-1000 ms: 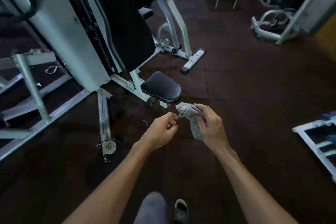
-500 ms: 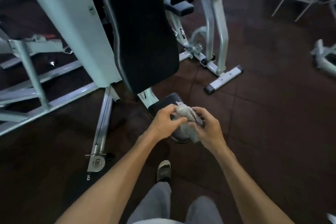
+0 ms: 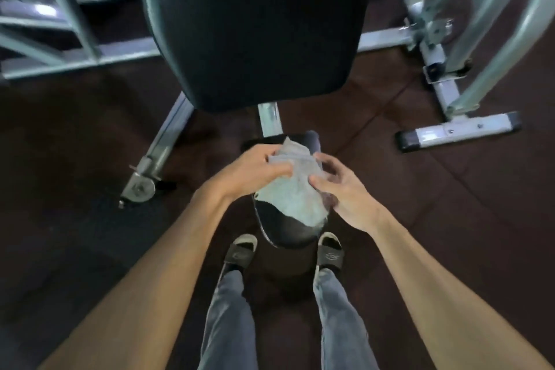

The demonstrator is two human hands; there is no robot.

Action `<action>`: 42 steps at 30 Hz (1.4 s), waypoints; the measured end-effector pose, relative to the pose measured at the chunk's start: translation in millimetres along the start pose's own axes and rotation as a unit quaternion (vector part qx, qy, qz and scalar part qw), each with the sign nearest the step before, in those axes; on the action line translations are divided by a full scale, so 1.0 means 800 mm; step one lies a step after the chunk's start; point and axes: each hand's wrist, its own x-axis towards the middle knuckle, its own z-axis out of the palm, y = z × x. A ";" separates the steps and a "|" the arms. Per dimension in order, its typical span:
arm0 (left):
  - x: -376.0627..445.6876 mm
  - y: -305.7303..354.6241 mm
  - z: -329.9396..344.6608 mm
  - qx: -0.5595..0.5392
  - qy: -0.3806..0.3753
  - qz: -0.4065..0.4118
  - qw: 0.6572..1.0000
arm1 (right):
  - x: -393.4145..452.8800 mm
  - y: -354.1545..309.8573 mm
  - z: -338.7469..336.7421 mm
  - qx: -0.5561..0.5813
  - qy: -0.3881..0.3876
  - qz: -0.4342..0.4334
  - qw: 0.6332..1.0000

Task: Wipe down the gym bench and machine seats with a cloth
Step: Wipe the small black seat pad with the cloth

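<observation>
A grey cloth (image 3: pixel 295 192) is spread open between my hands, just above the small black machine seat (image 3: pixel 285 228). My left hand (image 3: pixel 255 170) grips the cloth's upper left edge. My right hand (image 3: pixel 342 192) holds its right side with thumb and fingers. The cloth hides most of the seat's top. The tall black backrest pad (image 3: pixel 249 24) rises right behind the seat. Whether the cloth touches the seat is unclear.
Grey steel frame tubes (image 3: pixel 78 60) run left of the backrest, with a foot (image 3: pixel 139 186) on the floor. A second machine's base bar (image 3: pixel 459 134) lies at right. My feet in sandals (image 3: pixel 241 252) straddle the seat on the dark rubber floor.
I have stepped up to the machine; the seat now lies directly beneath my hands. The bunched cloth has been opened out between both hands.
</observation>
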 end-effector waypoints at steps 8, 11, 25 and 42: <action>0.110 -0.195 0.041 -0.101 0.230 -0.149 0.956 | 0.171 0.088 -0.021 -0.163 0.062 -0.076 0.982; 0.165 -0.255 0.037 0.048 0.319 -0.199 0.925 | 0.242 0.116 -0.015 -0.298 0.092 -0.135 0.941; 0.346 -0.299 0.097 0.404 0.359 -0.080 0.838 | 0.305 0.174 -0.075 -0.343 0.112 -0.282 0.889; 0.294 -0.302 0.110 0.302 0.344 0.160 0.875 | 0.276 0.179 -0.043 -0.400 0.272 -0.310 0.818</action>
